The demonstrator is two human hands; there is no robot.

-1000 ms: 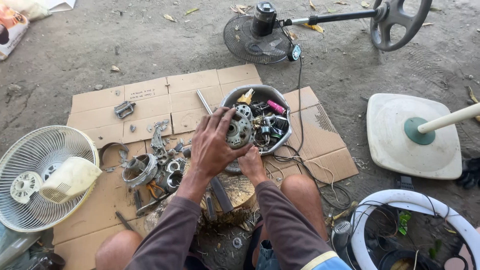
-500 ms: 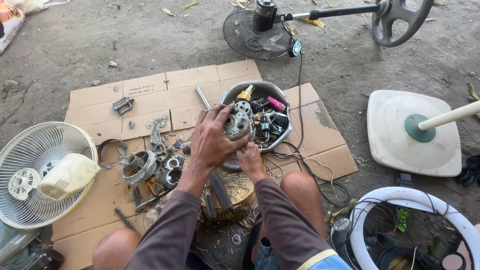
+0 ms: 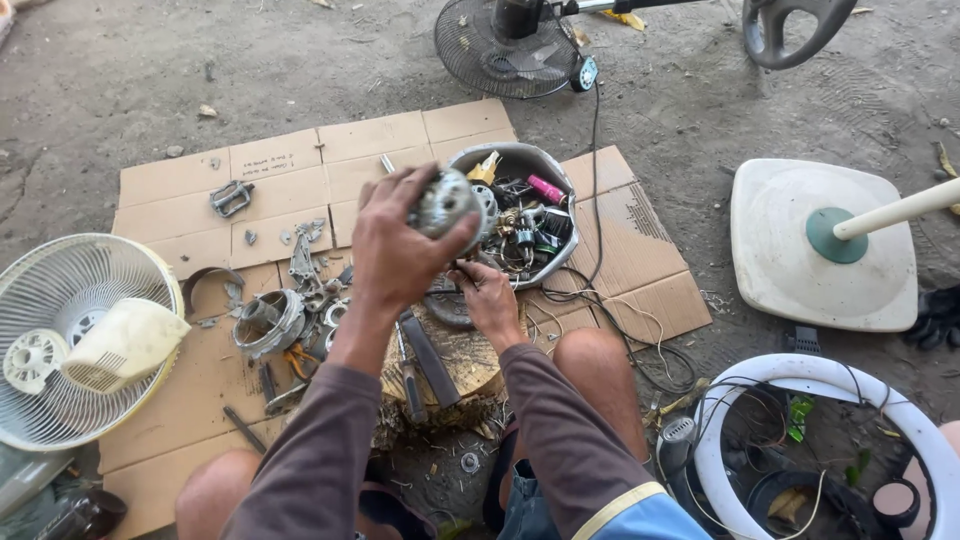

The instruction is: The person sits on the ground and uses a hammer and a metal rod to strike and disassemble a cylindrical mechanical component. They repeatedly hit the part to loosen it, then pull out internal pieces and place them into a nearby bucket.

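The left hand [image 3: 395, 245] fingers are gripping a round metal motor part [image 3: 443, 200]; the right hand [image 3: 487, 296] fingers are curling closed, pressing another part [image 3: 447, 305] beneath them.

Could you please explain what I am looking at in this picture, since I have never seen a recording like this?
The camera sits on a person's head and looks down at their own two bare hands; there is no machine. The left hand holds up a round metal motor part. The right hand rests lower, on a wooden block between the knees. Flattened cardboard covers the ground, with a bowl of small parts, loose metal pieces and a fan grille on it. A white fan base lies to the right.
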